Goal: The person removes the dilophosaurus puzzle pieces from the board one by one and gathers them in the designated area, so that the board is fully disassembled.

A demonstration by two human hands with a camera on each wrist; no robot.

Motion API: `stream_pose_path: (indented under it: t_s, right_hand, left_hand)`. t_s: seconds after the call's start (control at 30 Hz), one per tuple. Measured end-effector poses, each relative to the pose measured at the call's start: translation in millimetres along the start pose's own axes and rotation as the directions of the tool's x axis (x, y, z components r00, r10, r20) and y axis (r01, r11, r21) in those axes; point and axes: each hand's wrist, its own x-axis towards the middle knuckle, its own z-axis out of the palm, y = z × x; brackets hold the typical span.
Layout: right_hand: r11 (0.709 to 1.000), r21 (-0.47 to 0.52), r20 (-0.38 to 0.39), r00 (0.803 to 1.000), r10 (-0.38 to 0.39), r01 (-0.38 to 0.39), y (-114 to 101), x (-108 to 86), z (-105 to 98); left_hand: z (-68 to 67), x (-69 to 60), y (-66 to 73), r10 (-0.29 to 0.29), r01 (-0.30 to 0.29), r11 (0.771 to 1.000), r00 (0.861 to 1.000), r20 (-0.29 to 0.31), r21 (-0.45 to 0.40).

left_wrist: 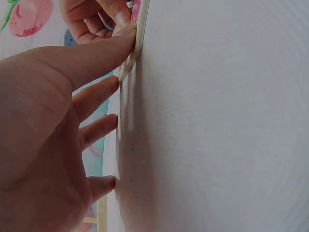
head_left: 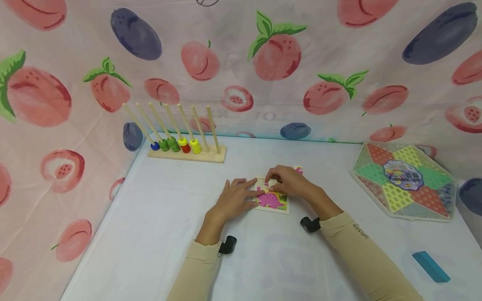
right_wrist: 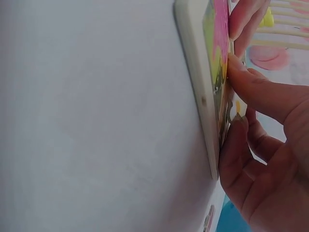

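Observation:
A small wooden puzzle board with a pink dinosaur picture lies on the white table, its upper part partly covered by fingers. My left hand rests at its left side with fingers spread, index and thumb on the board; in the left wrist view the left hand has its thumb on the board's edge. Over the board's upper part, my right hand pinches a pale puzzle piece, and in the right wrist view this piece shows between thumb and fingers of the right hand.
Behind the board lies another small piece. A wooden peg rack with colored beads stands at the back left. To the right are a hexagonal star-pattern game board and a blue block. A fruit-print cloth hangs behind.

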Motion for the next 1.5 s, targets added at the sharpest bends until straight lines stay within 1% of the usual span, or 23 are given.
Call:
stream_pose_path:
  t_s: [0.1, 0.33, 0.47, 0.57, 0.67, 0.73, 0.8, 0.9, 0.97, 1.0, 1.1, 1.33, 1.5]
  right_hand:
    - [1.000, 0.005, -0.012, 1.000, -0.025, 0.025, -1, -1.1, -1]
    - [0.999, 0.044, 0.018, 1.000, 0.012, -0.013, -1, -2.7, -2]
    - [0.999, 0.033, 0.017, 1.000, 0.005, -0.006, 0, -3.6, -1]
    - [1.000, -0.003, 0.012, 1.000, 0.010, -0.010, -2, -3.4, -1]
    - [0.998, -0.065, 0.000, 1.000, 0.017, -0.017, -5, -2.9, 0]
    - [0.995, -0.099, -0.009, 1.000, 0.004, -0.005, -6, -3.3, -1]
    - [0.997, -0.076, -0.015, 1.000, 0.001, -0.002, -5, -4.4, -2]
    - [1.000, -0.012, -0.037, 0.999, 0.009, -0.010, -1, -8.0, -5]
    - [0.999, 0.035, -0.059, 0.998, 0.023, -0.021, 1, -11.2, -10]
    - [0.999, 0.041, -0.072, 0.997, 0.023, -0.020, 2, -12.5, -13]
    - [0.999, 0.032, -0.108, 0.994, 0.005, -0.002, 5, -16.0, -25]
    - [1.000, 0.021, -0.175, 0.984, 0.021, -0.018, 16, -25.1, -57]
    - [1.000, 0.022, -0.222, 0.975, 0.026, -0.022, 29, -34.4, -74]
  left_hand:
    - [-0.2, 1.3, -0.2, 0.002, -0.002, 1.000, 1.000, -0.002, 0.006]
    - [1.3, 4.5, -0.7, 0.006, -0.006, 1.000, 1.000, 0.003, 0.003]
    - [1.2, 4.2, 0.2, -0.003, 0.003, 1.000, 1.000, 0.009, 0.006]
    - [0.5, 3.9, 0.9, -0.009, 0.009, 1.000, 1.000, 0.011, 0.011]
    - [0.1, 4.0, 1.2, -0.011, 0.011, 1.000, 1.000, 0.015, 0.017]
    - [-0.1, 4.1, 1.2, -0.012, 0.012, 1.000, 1.000, 0.017, 0.021]
    - [0.1, 4.3, 1.1, -0.010, 0.009, 1.000, 1.000, 0.015, 0.023]
    - [0.7, 4.6, 0.8, -0.009, 0.009, 1.000, 1.000, 0.018, 0.024]
    - [0.9, 4.4, 0.8, -0.012, 0.011, 1.000, 1.000, 0.022, 0.024]
    - [1.1, 4.1, 0.8, -0.014, 0.014, 1.000, 1.000, 0.025, 0.026]
    - [1.3, 2.7, 1.3, -0.019, 0.018, 0.999, 1.000, 0.024, 0.032]
    - [0.9, 0.8, 2.5, -0.022, 0.022, 1.000, 1.000, 0.006, 0.000]
    - [0.3, 0.4, 1.7, -0.016, 0.016, 1.000, 1.000, -0.004, -0.014]
